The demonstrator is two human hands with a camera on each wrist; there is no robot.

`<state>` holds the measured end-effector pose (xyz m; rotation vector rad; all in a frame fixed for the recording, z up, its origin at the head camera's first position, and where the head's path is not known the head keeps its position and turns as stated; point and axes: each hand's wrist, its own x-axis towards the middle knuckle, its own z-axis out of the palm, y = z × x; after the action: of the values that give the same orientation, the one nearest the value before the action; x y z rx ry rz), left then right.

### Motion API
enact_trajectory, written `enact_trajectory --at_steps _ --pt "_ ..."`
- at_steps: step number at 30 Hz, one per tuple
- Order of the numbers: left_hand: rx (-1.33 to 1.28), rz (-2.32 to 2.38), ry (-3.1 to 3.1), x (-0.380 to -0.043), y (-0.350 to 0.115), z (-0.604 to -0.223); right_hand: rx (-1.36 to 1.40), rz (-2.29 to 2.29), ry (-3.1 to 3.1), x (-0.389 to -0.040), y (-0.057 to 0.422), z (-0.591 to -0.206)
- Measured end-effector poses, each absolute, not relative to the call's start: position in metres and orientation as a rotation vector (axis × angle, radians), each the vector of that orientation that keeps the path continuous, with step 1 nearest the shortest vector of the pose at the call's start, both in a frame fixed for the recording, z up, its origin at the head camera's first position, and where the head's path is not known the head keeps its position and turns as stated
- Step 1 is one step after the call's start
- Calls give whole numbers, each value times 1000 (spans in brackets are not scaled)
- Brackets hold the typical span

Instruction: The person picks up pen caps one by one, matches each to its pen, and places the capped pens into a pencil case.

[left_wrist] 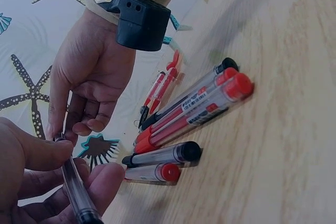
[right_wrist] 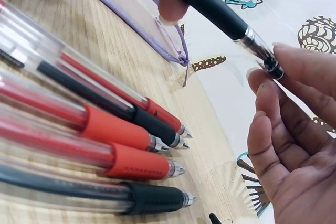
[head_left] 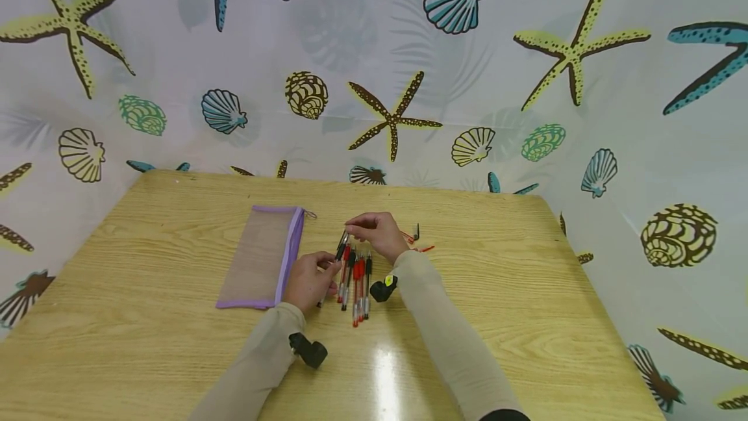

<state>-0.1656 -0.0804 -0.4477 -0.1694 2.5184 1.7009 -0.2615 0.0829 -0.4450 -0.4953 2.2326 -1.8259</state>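
Observation:
My left hand [head_left: 308, 279] grips a clear-barrelled pen with a black rubber grip [right_wrist: 216, 10], held tilted above the table. At the pen's tip end, the thumb and forefinger of my right hand [head_left: 378, 234] pinch from the far side. Close below both hands, several red pens [right_wrist: 139, 160] and black pens [right_wrist: 157, 198] lie side by side, bare tips pointing away from me. Just past my right wrist, small red caps [left_wrist: 163, 86] and a black cap [head_left: 416, 232] lie loose. Fingers partly hide the held pen's barrel in the head view.
A mesh pouch with purple edging [head_left: 257, 258] lies flat left of the pens, its zip side toward them. The wooden table [head_left: 526, 291] runs back to a hanging cloth [head_left: 327, 31] printed with shells and starfish.

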Motion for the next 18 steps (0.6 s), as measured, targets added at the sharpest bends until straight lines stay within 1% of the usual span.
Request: enact_trajectory --at_steps 10,18 --pt "-191 1670 2555 -166 -83 -451 -535 -1625 2355 -267 78 -442" --pt "-144 1438 2789 -171 -85 -457 -597 -1435 2444 -275 70 -442"
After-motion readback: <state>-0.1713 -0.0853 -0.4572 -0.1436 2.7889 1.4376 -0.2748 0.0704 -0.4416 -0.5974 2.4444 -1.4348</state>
